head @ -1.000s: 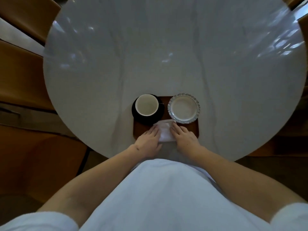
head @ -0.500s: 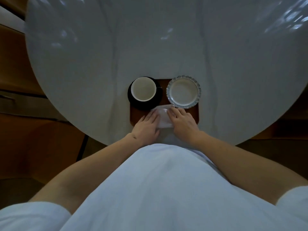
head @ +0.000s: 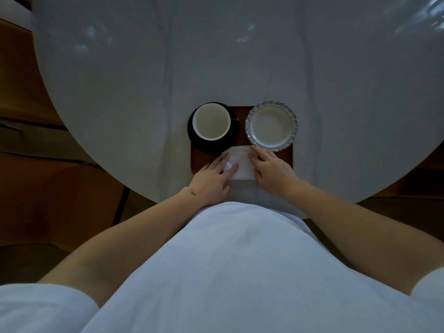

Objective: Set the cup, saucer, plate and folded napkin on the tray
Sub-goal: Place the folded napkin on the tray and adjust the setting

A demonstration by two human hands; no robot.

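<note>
A brown wooden tray (head: 287, 156) lies near the table's front edge. On its left stands a white cup (head: 211, 121) on a black saucer (head: 234, 135). On its right sits a white plate (head: 271, 125) with a blue scalloped rim. A folded white napkin (head: 242, 164) lies on the tray's near half, just below the saucer and plate. My left hand (head: 211, 179) rests on the napkin's left side with fingers spread flat. My right hand (head: 271, 169) presses on its right edge, fingertips close to the plate's rim.
The tray sits on a large round pale table (head: 240, 56). Wooden chairs or benches (head: 24, 145) stand to the left and right of the table. My white shirt (head: 228, 272) fills the lower view.
The view has shifted, so the tray appears higher. My hands have spread a little apart on the napkin, showing more of it, and it lies flatter.
</note>
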